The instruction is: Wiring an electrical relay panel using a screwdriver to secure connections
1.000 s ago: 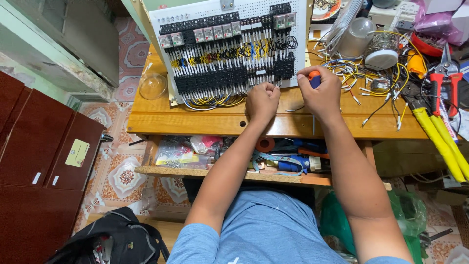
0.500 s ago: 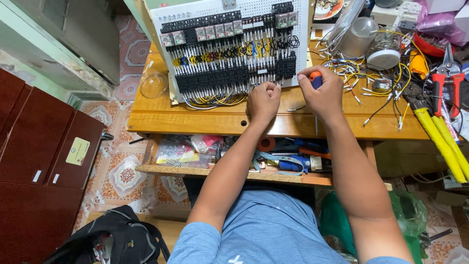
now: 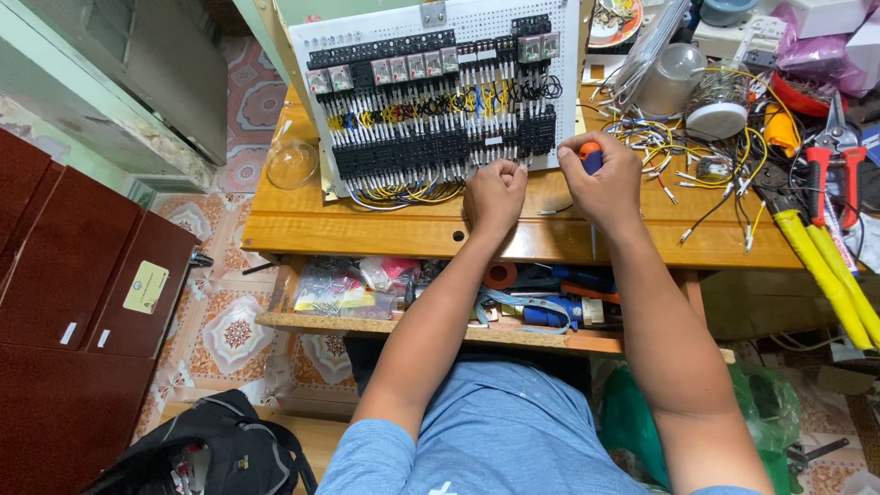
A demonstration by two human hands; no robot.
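Both hands barely shifted since earlier frame. Left hand (image 3: 495, 194) fisted at lower edge of wiring panel (image 3: 431, 101), contents hidden. Right hand (image 3: 607, 179) clenched round orange-capped screwdriver (image 3: 590, 156). Step: terminal tightening on tabletop (image 3: 367, 225). Next needs steady tip alignment.

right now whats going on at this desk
A person sits at a wooden desk wiring a white panel. The right hand grips a screwdriver with an orange and blue handle; the left hand is fisted at the panel's lower edge. Loose wires and cutters lie to the right.
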